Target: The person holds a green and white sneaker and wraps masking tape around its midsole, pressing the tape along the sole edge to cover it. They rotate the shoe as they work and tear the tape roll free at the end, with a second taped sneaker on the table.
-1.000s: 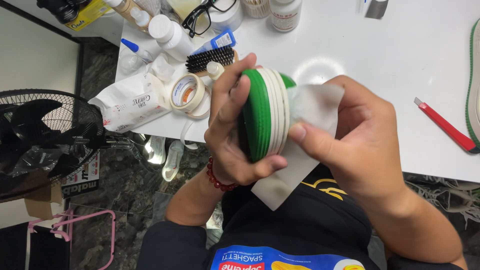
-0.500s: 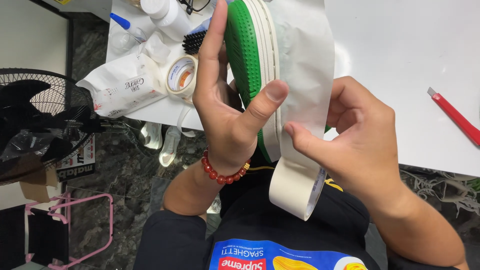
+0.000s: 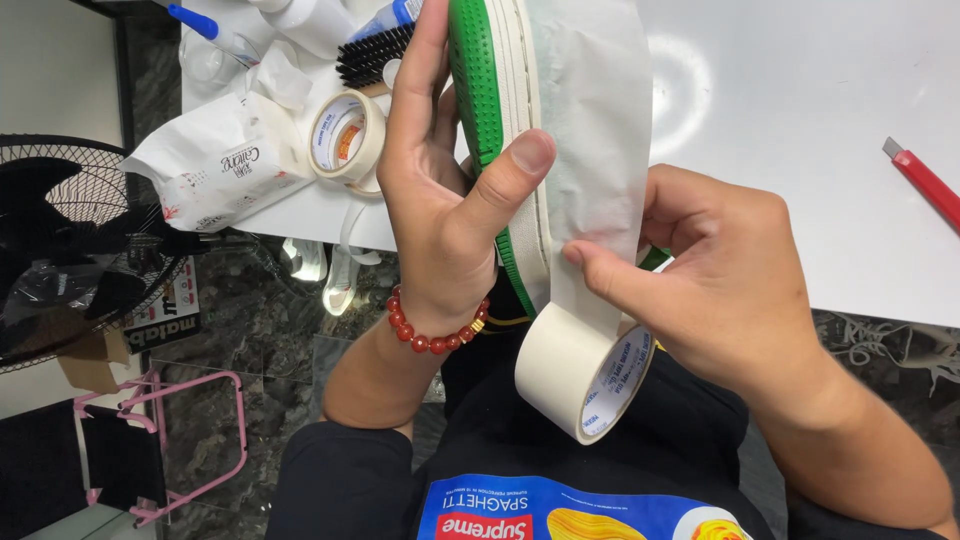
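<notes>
I hold a shoe (image 3: 490,110) on its side, green sole facing left, cream rim next to it. My left hand (image 3: 440,190) wraps the sole, its thumb pressing the rim. A wide strip of cream masking tape (image 3: 600,130) covers the shoe's side and runs down to its roll (image 3: 580,375), which hangs below the shoe. My right hand (image 3: 720,280) presses the tape with its thumb against the shoe. A red bead bracelet (image 3: 430,335) is on my left wrist.
The white table (image 3: 800,130) carries a smaller tape roll (image 3: 345,135), a wipes packet (image 3: 215,175), a black brush (image 3: 375,55), bottles and a red cutter (image 3: 925,180). A black fan (image 3: 60,250) and a pink-framed stool (image 3: 150,450) stand on the dark floor at left.
The shoe has been turned upright and raised toward the camera. The tape strip now runs down its side, and the roll has come into view hanging below.
</notes>
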